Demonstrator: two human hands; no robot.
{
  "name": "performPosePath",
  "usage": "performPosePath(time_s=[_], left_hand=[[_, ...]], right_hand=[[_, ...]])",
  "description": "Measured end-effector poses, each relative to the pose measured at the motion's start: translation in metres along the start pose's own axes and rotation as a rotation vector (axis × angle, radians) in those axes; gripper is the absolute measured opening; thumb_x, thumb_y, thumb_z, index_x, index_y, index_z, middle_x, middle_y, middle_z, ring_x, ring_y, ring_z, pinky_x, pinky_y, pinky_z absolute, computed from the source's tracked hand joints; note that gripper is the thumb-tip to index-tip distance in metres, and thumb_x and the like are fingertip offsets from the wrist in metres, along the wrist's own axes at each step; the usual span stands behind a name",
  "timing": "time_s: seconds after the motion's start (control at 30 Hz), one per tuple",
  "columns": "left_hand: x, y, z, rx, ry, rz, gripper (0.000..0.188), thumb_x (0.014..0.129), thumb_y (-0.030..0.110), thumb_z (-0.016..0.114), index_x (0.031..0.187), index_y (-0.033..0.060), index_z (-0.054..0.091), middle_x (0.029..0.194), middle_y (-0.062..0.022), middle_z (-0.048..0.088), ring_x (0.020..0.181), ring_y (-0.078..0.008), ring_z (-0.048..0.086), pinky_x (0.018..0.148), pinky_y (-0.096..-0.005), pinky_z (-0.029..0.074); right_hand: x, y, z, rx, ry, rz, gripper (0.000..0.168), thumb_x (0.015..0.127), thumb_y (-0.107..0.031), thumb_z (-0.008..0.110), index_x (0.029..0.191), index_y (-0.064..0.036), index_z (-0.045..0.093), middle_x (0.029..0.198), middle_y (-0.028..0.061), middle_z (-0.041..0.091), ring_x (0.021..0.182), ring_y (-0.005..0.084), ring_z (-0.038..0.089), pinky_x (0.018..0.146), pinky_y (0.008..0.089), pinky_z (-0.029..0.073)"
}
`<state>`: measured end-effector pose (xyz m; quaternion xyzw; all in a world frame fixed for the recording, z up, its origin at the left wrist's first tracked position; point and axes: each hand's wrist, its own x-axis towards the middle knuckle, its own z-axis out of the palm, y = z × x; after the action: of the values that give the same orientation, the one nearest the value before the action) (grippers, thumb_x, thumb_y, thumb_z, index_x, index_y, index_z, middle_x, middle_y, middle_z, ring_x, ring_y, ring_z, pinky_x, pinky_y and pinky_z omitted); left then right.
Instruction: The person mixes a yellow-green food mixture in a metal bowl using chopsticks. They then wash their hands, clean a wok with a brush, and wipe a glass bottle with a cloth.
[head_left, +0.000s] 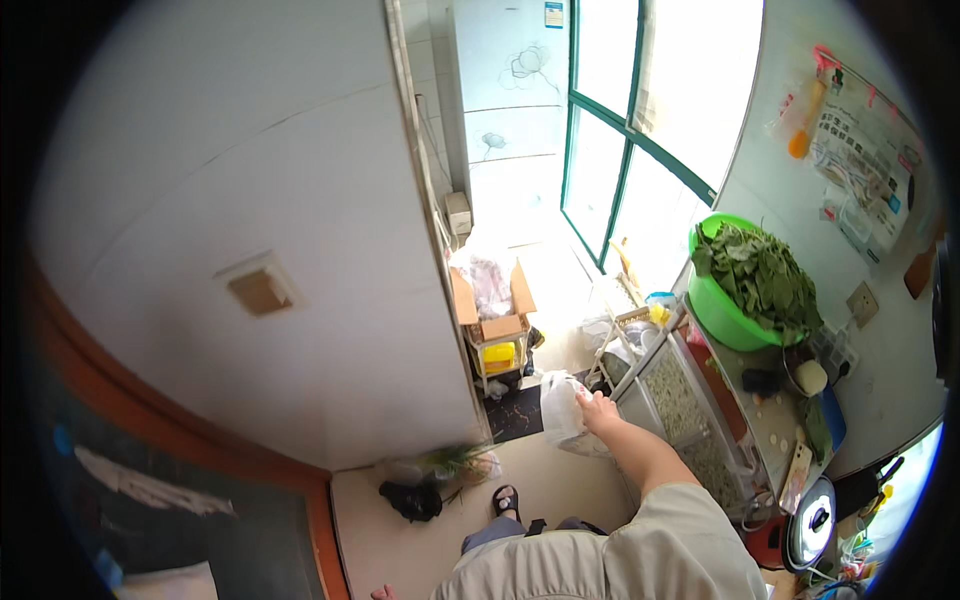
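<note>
My right hand (598, 411) is stretched forward, its fingers closed on the top edge of a white translucent plastic bag (562, 412), which hangs over the tiled floor beside the counter. What lies inside the bag cannot be made out. Only the fingertips of my left hand (382, 592) show at the bottom edge, low by my side; nothing is seen in them. To the right, a green plastic basin (724, 315) heaped with leafy greens (757, 277) stands on the counter. A smartphone (796, 476) lies near the counter's front end.
An open cardboard box (502, 327) stands on a small rack at the doorway. A black plastic bag (411, 501) and green stalks (457, 461) lie on the floor by the left wall. A red electric cooker with a glass lid (814, 523) is at lower right; a green-framed door (630, 131) is ahead.
</note>
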<state>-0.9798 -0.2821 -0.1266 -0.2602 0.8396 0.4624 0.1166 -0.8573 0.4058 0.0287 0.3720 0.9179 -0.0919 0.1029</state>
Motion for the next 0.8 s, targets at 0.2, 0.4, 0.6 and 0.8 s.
performPosePath(time_s=[0.2, 0.4, 0.6, 0.8], left_hand=[[0.052, 0.166, 0.130, 0.032, -0.241, 0.134, 0.023, 0.096, 0.031, 0.049, 0.099, 0.0101, 0.040, 0.087, -0.0079, 0.051, 0.050, -0.0172, 0.049, 0.040, -0.0299, 0.041], [0.055, 0.342, 0.305, 0.067, -0.446, 0.243, 0.023, 0.096, 0.031, 0.049, 0.098, 0.0098, 0.040, 0.085, -0.0078, 0.051, 0.050, -0.0172, 0.049, 0.040, -0.0299, 0.041], [0.034, 0.467, 0.464, 0.107, -0.552, 0.264, 0.022, 0.096, 0.030, 0.049, 0.097, 0.0096, 0.041, 0.084, -0.0076, 0.051, 0.050, -0.0171, 0.049, 0.040, -0.0299, 0.041], [-0.004, 0.561, 0.597, 0.201, -0.636, 0.251, 0.022, 0.096, 0.030, 0.050, 0.096, 0.0094, 0.041, 0.082, -0.0075, 0.051, 0.050, -0.0171, 0.049, 0.039, -0.0299, 0.041]], right_hand=[[0.138, 0.015, -0.054, 0.017, -0.060, 0.028, 0.026, 0.093, -0.024, 0.049, 0.113, -0.013, 0.063, 0.103, 0.0186, 0.062, 0.097, 0.0344, 0.064, 0.079, 0.0428, 0.054], [0.289, 0.101, -0.087, 0.273, -0.020, 0.294, 0.024, 0.088, -0.018, 0.054, 0.105, -0.008, 0.066, 0.107, 0.0193, 0.065, 0.101, 0.0325, 0.064, 0.084, 0.0425, 0.051], [0.444, 0.195, -0.125, 0.464, 0.003, 0.498, 0.029, 0.086, -0.018, 0.054, 0.106, -0.001, 0.065, 0.111, 0.0208, 0.063, 0.103, 0.0344, 0.062, 0.087, 0.0419, 0.050], [0.552, 0.287, -0.119, 0.675, 0.104, 0.739, 0.030, 0.087, -0.021, 0.056, 0.108, 0.000, 0.063, 0.113, 0.0229, 0.062, 0.104, 0.0387, 0.060, 0.089, 0.0444, 0.047]])
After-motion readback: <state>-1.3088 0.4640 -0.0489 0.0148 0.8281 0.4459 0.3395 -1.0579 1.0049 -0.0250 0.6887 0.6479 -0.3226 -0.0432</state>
